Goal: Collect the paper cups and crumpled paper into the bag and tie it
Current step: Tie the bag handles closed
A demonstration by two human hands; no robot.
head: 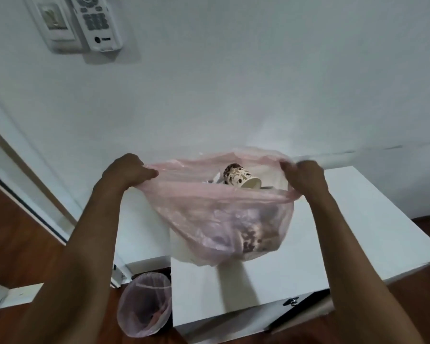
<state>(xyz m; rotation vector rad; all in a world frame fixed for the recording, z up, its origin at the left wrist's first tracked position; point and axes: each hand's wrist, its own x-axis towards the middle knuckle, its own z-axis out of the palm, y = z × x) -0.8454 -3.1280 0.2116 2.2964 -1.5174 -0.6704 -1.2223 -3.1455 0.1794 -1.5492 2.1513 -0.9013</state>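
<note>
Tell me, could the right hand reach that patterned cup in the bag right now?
Probably not yet: the right hand is busy holding the bag rim, though the cup lies uncovered just inside the open mouth.

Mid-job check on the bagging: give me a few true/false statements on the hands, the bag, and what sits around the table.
1. Both hands, left hand and right hand, grip the pink bag at its mouth. True.
2. The bag is already knotted. False: its mouth is held open.
3. A patterned paper cup lies inside the bag. True.
4. The bin on the floor has no liner. False: a pink liner covers it.
5. A remote hangs on the wall. True.
</note>
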